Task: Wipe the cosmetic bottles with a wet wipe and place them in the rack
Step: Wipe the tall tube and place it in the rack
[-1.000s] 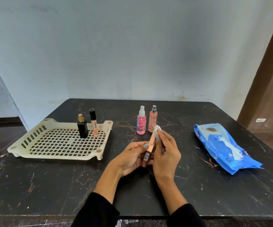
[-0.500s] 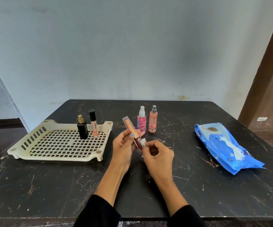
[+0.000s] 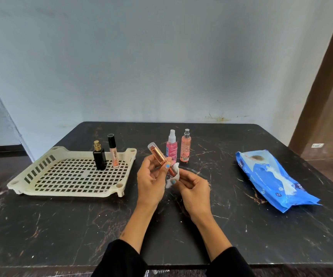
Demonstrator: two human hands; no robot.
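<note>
We hold a rose-gold tube [image 3: 160, 156] tilted in our left hand [image 3: 151, 180], fingers curled round it, just right of the rack [image 3: 41, 176]. Our right hand [image 3: 193, 186] pinches a wet wipe [image 3: 174, 172] against the tube's lower end. A black bottle [image 3: 99, 158] and a lip gloss [image 3: 113, 150] stand in the rack; two pink spray bottles [image 3: 178, 146] stand right of the rack, beyond our hands.

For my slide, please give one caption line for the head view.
Left hand holds rose-gold tube while right hand wipes its lower end with wet wipe.

cream rack [image 3: 41, 170], black marbled table [image 3: 61, 226], blue wipe pack [image 3: 271, 176]
</note>
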